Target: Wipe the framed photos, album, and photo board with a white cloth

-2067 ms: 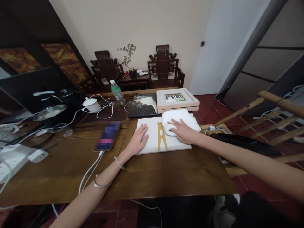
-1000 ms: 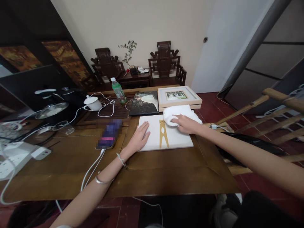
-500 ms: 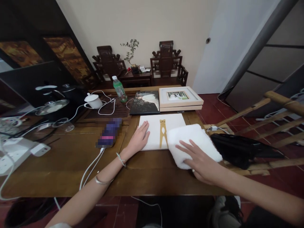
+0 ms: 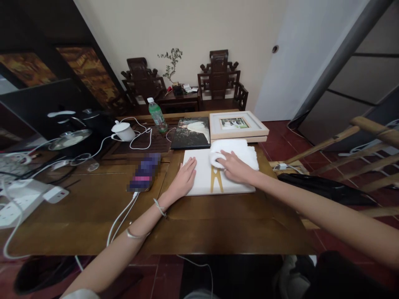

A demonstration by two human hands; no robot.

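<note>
My left hand (image 4: pixel 184 177) lies flat with fingers stretched out on the left side of a white rectangular panel (image 4: pixel 202 182). A golden figure (image 4: pixel 217 182) with two leg-like prongs shows on the panel; its upper part is covered. Over that part, my right hand (image 4: pixel 235 167) grips a fluffy white towel (image 4: pixel 232 147), pressing it on the panel's upper right area. Part of the towel folds up around my fingertips, so what the thumb does is hidden.
Behind the panel lie a dark picture board (image 4: pixel 191 133) and stacked light wooden frames (image 4: pixel 238 123). A green-labelled bottle (image 4: pixel 157 115) and white lidded cup (image 4: pixel 123 131) stand further left. A phone (image 4: pixel 145 172) with a white cable and a power strip (image 4: pixel 23 201) lie on the wooden table (image 4: pixel 218 228).
My right hand has moved the towel up and left across the panel, covering the golden figure's top and uncovering the panel's lower right. My left hand has stayed put.
</note>
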